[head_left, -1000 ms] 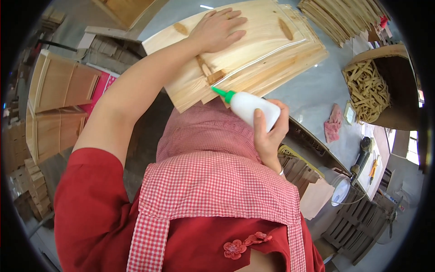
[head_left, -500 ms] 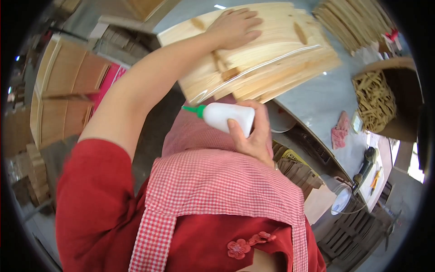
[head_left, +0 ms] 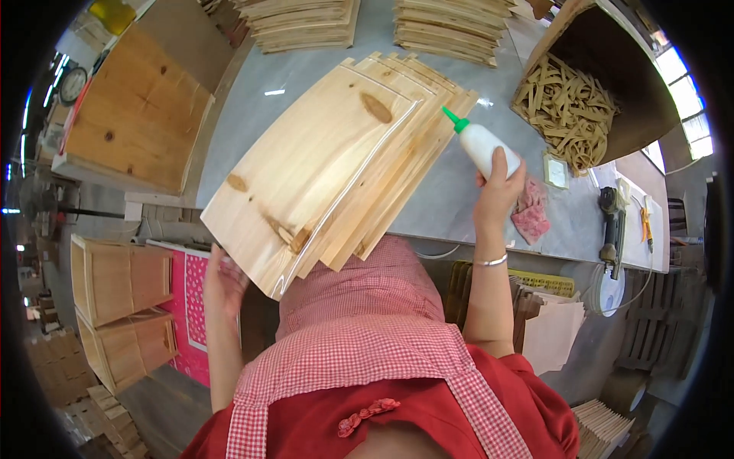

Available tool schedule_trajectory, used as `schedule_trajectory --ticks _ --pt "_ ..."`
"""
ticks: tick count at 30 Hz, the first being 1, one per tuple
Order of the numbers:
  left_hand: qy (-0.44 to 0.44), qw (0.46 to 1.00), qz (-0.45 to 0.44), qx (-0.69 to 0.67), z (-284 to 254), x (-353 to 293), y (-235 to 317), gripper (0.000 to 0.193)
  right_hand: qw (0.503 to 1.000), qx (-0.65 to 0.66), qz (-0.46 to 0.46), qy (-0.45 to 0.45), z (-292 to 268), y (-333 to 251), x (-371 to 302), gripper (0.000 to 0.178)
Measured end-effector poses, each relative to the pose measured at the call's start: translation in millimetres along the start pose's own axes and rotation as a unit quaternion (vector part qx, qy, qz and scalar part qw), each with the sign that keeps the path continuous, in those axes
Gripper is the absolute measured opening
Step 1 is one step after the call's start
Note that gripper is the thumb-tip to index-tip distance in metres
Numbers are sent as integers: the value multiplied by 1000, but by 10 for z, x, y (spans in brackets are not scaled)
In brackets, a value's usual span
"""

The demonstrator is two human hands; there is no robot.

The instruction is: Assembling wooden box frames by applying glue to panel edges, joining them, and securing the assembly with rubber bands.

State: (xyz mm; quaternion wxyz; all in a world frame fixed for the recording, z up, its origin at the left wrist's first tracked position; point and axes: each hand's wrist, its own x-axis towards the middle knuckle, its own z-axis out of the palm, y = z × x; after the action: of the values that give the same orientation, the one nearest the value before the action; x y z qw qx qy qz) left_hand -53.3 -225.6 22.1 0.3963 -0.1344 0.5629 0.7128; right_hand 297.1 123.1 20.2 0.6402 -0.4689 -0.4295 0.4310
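My right hand [head_left: 498, 191] is wrapped round a white glue bottle [head_left: 482, 145] with a green nozzle, tilted toward the far left. The nozzle tip is near the right edge of a fanned stack of pale wooden boards [head_left: 306, 161]. A shiny wet line [head_left: 355, 180] runs along the top board's right side and bends across its far end. My left hand [head_left: 224, 279] is low beside the stack's near-left edge; its fingers are blurred, and I cannot tell whether they touch the wood.
More board stacks [head_left: 302, 23] stand at the table's far side. A cardboard box [head_left: 642, 84] of tan strips [head_left: 566, 115] is at the right, near a pink cloth [head_left: 530, 212] and a black-handled tool [head_left: 612, 229]. Wooden boxes [head_left: 126, 275] stand at the left.
My left hand has left the top of the boards and dropped to their near-left side. My right hand has carried the bottle from near my apron to the right of the stack. The view has turned.
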Motion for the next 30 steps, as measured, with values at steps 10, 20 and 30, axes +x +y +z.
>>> schedule_trajectory --ticks 10,20,30 --pt "-59 992 44 105 265 42 72 42 993 -102 3 57 232 383 583 42" --pt "-79 992 38 90 200 170 11 42 984 -162 -28 -64 -13 180 -73 37" --pt "-74 992 55 83 186 196 -26 44 951 -161 -30 -263 -242 -180 -1553 35"
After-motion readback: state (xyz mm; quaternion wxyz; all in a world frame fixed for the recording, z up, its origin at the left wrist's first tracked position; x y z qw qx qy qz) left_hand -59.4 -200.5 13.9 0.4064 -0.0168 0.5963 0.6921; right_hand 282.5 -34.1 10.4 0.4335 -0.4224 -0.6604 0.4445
